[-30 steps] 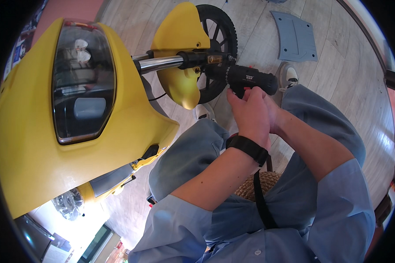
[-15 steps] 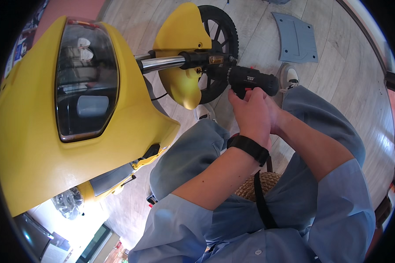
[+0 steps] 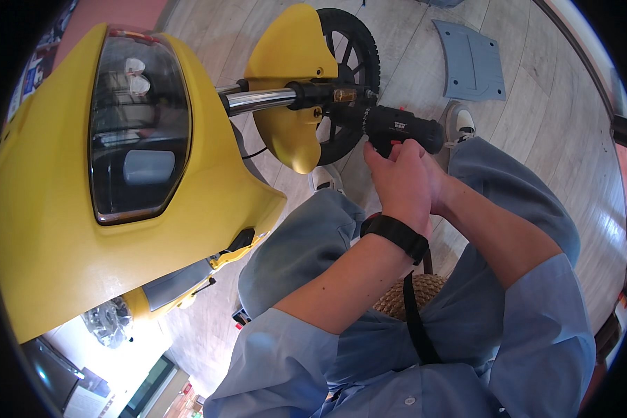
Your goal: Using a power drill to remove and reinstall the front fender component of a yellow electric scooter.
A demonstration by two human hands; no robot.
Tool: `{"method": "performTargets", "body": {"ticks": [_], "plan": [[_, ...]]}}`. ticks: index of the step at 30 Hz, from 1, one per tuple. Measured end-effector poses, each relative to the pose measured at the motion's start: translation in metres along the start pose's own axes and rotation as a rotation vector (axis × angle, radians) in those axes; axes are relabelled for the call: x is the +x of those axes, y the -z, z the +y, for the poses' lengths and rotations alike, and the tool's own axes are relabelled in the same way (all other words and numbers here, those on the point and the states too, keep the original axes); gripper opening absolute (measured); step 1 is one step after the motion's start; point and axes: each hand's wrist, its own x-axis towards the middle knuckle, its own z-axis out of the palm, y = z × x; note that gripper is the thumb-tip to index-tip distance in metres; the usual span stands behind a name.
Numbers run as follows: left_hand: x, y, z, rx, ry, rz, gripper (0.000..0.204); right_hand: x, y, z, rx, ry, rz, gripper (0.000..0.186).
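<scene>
Both hands on the black cylindrical power screwdriver (image 3: 396, 128), held roughly level, nose pointing left into the front fork area of the scooter. Left hand (image 3: 396, 182) is in front, wrapped closed around the tool's grip from below; black wristwatch (image 3: 396, 235) on that wrist. Right hand (image 3: 435, 187) is mostly hidden behind the left one, pressed against it and closed on the same grip; finger detail not visible.

Tool sits just right of the chrome fork tube (image 3: 254, 101), in line with it, bit end touching a black clamp or fitting at the tube's end. Exact contact point too small to make out. Yellow plastic front mudguard (image 3: 289, 83) is directly left of the tool, black spoked front wheel (image 3: 352, 63) behind it.

Large yellow scooter front fairing (image 3: 63, 237) with dark smoked headlight lens (image 3: 139, 125) fills the left side, well apart from the hands.

Grey flat plastic panel (image 3: 472, 64) lies on the light wood plank floor (image 3: 536, 118), upper right, clear of the tool. White shoe (image 3: 460, 122) just right of the tool's rear end. Person is seated, blue trousers and blue sleeves, woven wicker stool (image 3: 405, 296) between the knees.
</scene>
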Motion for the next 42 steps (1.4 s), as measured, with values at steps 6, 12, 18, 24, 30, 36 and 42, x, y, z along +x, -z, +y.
{"method": "performTargets", "body": {"ticks": [6, 12, 18, 24, 30, 36, 42], "plan": [[-0.003, 0.000, 0.001, -0.055, -0.002, 0.023, 0.081, -0.008, -0.007, -0.005, -0.130, 0.015, 0.033, 0.033], [-0.003, 0.004, 0.003, -0.112, 0.074, -0.075, 0.081, 0.000, 0.007, 0.002, -0.109, 0.059, 0.029, 0.028], [0.012, 0.001, -0.005, 0.018, 0.111, 0.034, 0.080, -0.001, -0.004, 0.001, -0.044, 0.043, 0.011, 0.025], [-0.004, 0.002, 0.001, -0.063, 0.028, -0.031, 0.077, 0.013, 0.011, 0.007, 0.068, -0.006, 0.050, 0.024], [0.012, 0.000, -0.008, -0.037, 0.083, 0.010, 0.077, 0.004, 0.000, 0.003, 0.094, -0.016, 0.034, 0.025], [-0.004, 0.003, 0.002, -0.057, 0.015, -0.050, 0.078, 0.002, 0.005, 0.002, 0.081, 0.000, -0.003, 0.025], [-0.001, 0.004, -0.001, -0.021, -0.002, -0.021, 0.080, 0.002, 0.004, 0.003, 0.098, -0.002, -0.012, 0.023]]}}
